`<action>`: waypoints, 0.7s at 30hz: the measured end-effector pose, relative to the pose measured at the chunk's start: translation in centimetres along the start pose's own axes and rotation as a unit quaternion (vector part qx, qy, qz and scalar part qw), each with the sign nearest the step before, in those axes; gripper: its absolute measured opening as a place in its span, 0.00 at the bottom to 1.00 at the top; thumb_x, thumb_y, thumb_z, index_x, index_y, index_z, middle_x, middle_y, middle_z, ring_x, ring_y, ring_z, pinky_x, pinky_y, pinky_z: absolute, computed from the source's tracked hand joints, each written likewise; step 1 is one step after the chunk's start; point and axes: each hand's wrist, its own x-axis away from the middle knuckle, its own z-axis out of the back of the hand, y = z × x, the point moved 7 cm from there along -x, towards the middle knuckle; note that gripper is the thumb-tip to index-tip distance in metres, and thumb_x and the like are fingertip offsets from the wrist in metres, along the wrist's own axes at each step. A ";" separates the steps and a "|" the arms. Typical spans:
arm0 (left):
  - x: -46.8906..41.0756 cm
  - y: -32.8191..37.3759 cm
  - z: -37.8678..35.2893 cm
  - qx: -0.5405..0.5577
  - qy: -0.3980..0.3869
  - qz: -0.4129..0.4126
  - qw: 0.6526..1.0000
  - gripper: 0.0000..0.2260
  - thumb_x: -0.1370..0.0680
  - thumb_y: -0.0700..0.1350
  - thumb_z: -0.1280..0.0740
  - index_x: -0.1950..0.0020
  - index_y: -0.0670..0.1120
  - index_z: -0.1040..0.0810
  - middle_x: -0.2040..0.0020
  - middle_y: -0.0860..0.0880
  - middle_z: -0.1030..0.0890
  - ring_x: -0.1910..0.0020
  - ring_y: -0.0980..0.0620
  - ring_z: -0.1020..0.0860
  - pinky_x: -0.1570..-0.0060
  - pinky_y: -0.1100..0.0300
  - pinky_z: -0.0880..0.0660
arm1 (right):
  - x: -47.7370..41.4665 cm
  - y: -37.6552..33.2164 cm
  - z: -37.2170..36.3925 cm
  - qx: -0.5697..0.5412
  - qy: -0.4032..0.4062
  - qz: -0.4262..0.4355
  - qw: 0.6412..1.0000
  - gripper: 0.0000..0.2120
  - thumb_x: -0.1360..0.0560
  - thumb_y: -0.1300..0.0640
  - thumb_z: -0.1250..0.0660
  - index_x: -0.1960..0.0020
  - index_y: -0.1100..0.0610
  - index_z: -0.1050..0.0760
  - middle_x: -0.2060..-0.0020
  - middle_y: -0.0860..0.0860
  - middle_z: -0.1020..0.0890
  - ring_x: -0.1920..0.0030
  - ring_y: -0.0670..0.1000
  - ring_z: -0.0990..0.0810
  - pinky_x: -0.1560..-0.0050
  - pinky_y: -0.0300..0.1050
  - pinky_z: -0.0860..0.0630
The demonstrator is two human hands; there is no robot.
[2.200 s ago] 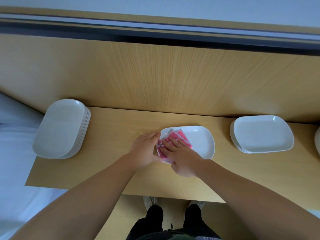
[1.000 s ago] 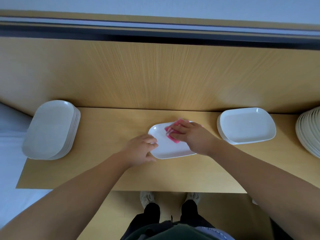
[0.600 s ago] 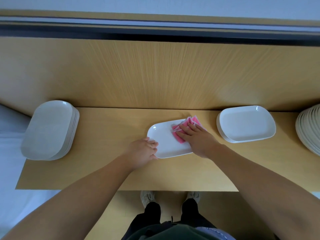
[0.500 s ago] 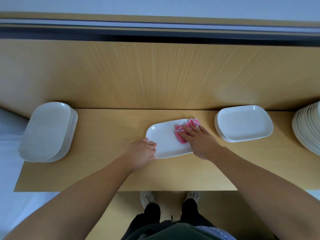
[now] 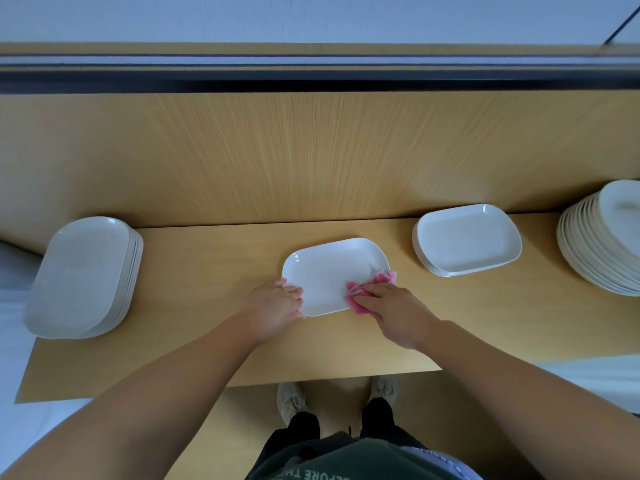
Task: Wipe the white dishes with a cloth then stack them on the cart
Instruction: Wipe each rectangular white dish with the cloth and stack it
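White dish [image 5: 332, 268] gripped by left hand [image 5: 277, 306]; shirt [image 5: 346, 457] reads "EFORE".

This looks like a restaurant or canteen service area rather than a home kitchen. Identical white oblong dishes stand in a tall stack [image 5: 83, 275] at the left and a lower stack [image 5: 467, 240] at the right, with one loose dish [image 5: 332, 268] between them and a pile of round plates [image 5: 595, 251] at the far right, all on a plain wood-laminate top [image 5: 207, 271] backed by a matching panel [image 5: 311, 150]

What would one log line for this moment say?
step: wiping | left hand: grips dish edge | right hand: presses cloth on dish | stacked: not yet
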 end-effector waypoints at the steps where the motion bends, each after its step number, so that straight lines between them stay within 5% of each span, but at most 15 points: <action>1: 0.1 0.0 0.1 0.007 0.005 -0.002 1.000 0.21 0.16 0.53 0.51 0.28 0.46 0.32 0.22 0.52 0.42 0.24 0.57 0.47 0.28 0.64 0.58 | 0.1 -0.2 0.2 -0.014 0.000 0.013 1.000 0.20 0.21 0.61 0.41 0.32 0.47 0.28 0.35 0.46 0.25 0.35 0.53 0.28 0.42 0.54 0.25; 6: 1.1 0.4 1.2 0.031 0.079 -0.010 0.996 0.19 0.19 0.53 0.39 0.32 0.45 0.29 0.27 0.50 0.32 0.26 0.52 0.38 0.27 0.61 0.52 | 1.8 0.1 3.6 -0.129 0.065 0.022 0.989 0.17 0.19 0.57 0.45 0.38 0.46 0.23 0.38 0.40 0.23 0.36 0.46 0.26 0.38 0.45 0.26; 9: 1.2 1.2 0.3 0.003 0.088 -0.020 0.996 0.20 0.29 0.51 0.27 0.40 0.46 0.22 0.38 0.48 0.22 0.35 0.47 0.25 0.32 0.51 0.36 | 3.1 0.2 5.6 -0.159 0.116 0.051 0.979 0.17 0.19 0.56 0.47 0.38 0.51 0.22 0.36 0.41 0.24 0.31 0.39 0.30 0.33 0.48 0.30; 12: 1.3 2.4 1.1 -0.027 0.143 -0.030 0.989 0.12 0.26 0.47 0.38 0.47 0.48 0.19 0.43 0.49 0.18 0.43 0.48 0.20 0.42 0.50 0.25 | 3.6 0.6 6.8 -0.158 0.135 0.055 0.977 0.16 0.19 0.63 0.44 0.39 0.53 0.22 0.35 0.42 0.24 0.30 0.37 0.33 0.29 0.52 0.34; 14: 1.1 3.0 1.6 -0.051 0.140 -0.038 0.988 0.17 0.27 0.43 0.46 0.52 0.48 0.18 0.46 0.49 0.17 0.46 0.48 0.19 0.47 0.50 0.23 | 3.9 0.7 7.2 -0.153 0.139 0.062 0.976 0.16 0.19 0.65 0.43 0.38 0.54 0.22 0.34 0.42 0.24 0.30 0.37 0.33 0.28 0.53 0.36; 21: 1.0 3.0 1.5 -0.075 0.098 -0.022 0.992 0.22 0.29 0.36 0.49 0.49 0.45 0.17 0.44 0.45 0.17 0.46 0.46 0.18 0.46 0.48 0.24 | 4.2 1.5 8.4 -0.122 0.162 0.091 0.975 0.18 0.21 0.67 0.40 0.37 0.53 0.23 0.32 0.42 0.26 0.31 0.41 0.30 0.29 0.52 0.35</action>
